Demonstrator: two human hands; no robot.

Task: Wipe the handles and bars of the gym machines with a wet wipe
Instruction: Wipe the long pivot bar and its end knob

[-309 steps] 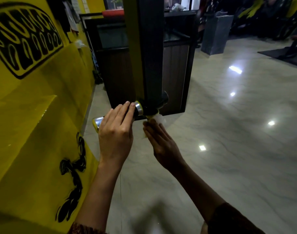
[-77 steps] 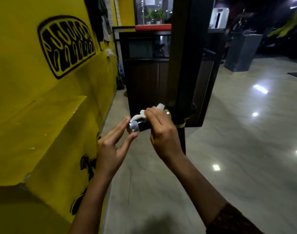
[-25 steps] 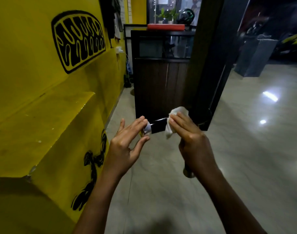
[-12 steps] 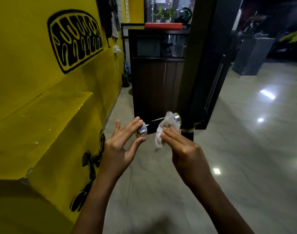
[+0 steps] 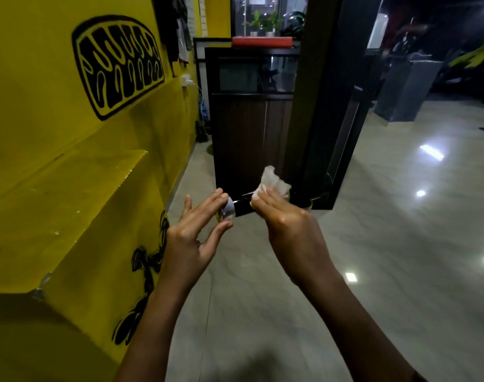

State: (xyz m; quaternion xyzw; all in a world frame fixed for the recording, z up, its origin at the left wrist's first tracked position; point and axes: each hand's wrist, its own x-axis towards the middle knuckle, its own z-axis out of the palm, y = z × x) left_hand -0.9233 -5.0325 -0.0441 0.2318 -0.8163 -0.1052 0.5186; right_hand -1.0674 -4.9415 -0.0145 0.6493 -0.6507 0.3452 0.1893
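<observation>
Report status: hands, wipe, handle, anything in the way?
Left hand open, fingertips at the silver end cap. Right hand pinches the wet wipe against the black handle by the dark post. Nothing blocking it.

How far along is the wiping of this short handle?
Done: nothing can be confirmed; no wiped surface looks different. In hand: the right hand pinches the wet wipe onto the handle beside the dark post, while the left hand steadies its chrome end cap with straight fingers. Left: apparently the bare grip between the hands.
</observation>
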